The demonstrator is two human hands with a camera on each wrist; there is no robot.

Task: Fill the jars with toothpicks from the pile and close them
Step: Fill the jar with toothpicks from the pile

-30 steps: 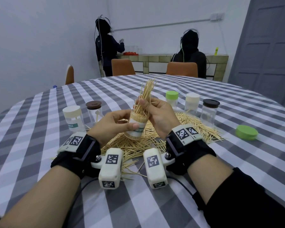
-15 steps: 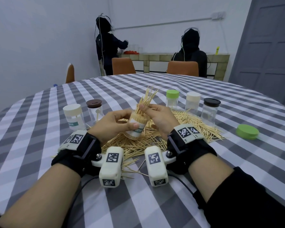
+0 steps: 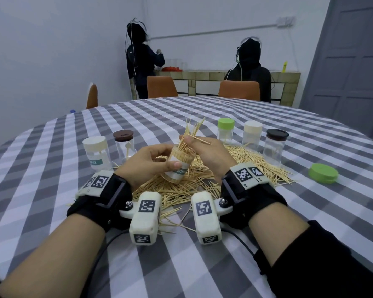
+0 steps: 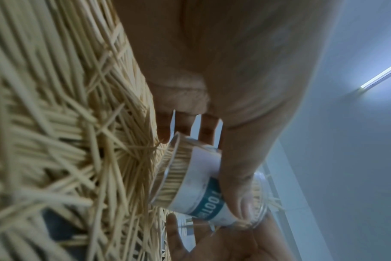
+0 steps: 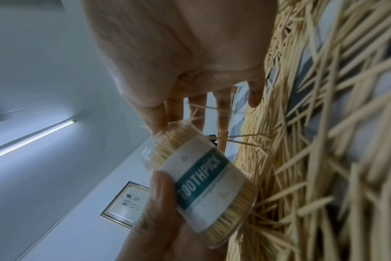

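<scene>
Open jar [image 3: 179, 166], labelled TOOTHPICK, packed nearly full, tilted with its mouth toward 1 o'clock, held just above the pile [image 3: 202, 179] at table centre. Your left hand [image 3: 148, 163] wraps its body, thumb across the label, fingers behind. Your right hand [image 3: 207, 153] sits at the mouth, thumb and fingers pinching a loose bundle [image 3: 192, 134] of toothpicks; their lower ends are in the jar, upper ends fan out toward 12 o'clock. One stick lies crosswise over your right fingers.

The pile spreads beneath both hands on the checked table [image 3: 202, 265], stray sticks trailing toward your wrists at 6 o'clock.

At 10 o'clock of the held jar: a cream-lidded jar [image 3: 97, 152] and a brown-lidded jar [image 3: 124, 145], both capped. At 1 to 2 o'clock: three capped jars in a row, green lid [image 3: 225, 131], cream lid [image 3: 252, 135], dark lid [image 3: 276, 144]. A loose green lid [image 3: 323, 173] lies flat at 3 o'clock, well apart from the pile.

Two people stand and sit at the far counter, at 12 o'clock.
</scene>
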